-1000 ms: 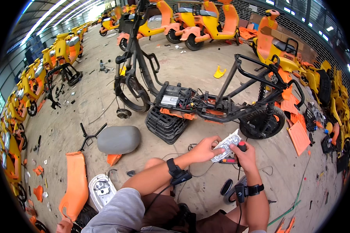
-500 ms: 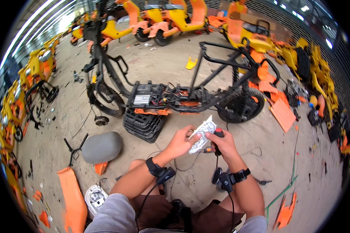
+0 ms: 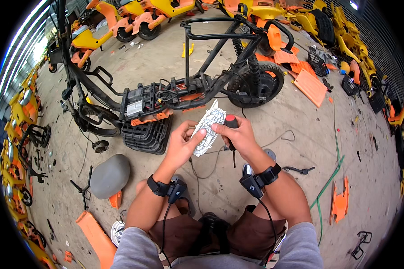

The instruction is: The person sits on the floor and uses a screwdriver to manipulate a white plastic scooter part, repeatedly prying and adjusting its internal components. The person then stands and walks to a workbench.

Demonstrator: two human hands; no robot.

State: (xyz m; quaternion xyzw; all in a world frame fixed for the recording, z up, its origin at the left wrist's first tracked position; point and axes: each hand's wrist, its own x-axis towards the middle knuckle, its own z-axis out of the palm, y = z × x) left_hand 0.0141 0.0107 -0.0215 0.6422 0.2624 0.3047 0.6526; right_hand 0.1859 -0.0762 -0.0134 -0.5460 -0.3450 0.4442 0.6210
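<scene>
An oval white-rimmed lamp unit [image 3: 207, 137] with a silvery, bumpy inner face is held up over my knees. My left hand [image 3: 182, 144] is closed on its left edge, thumb across the face. At its right edge, my right hand [image 3: 239, 138] presses a thumb on the lamp while gripping a screwdriver [image 3: 230, 120] with a red and black handle; the thin shaft points down below the fingers. Just beyond both hands stands a stripped black scooter frame [image 3: 205, 37], its middle tray holding a boxy part [image 3: 134, 107] and wiring.
A grey seat [image 3: 110, 176] and an orange panel [image 3: 97, 240] lie to the left. A black crate [image 3: 146, 137] sits under the frame. On the right floor are a green strap [image 3: 328, 186], an orange piece [image 3: 340, 200] and a flat orange panel [image 3: 310, 87]. Yellow-orange scooters [image 3: 92, 39] line the back.
The lamp unit has turned, so its silvery face shows more fully. Both hands have shifted left and up in view, still holding the lamp and screwdriver. The whole view has shifted.
</scene>
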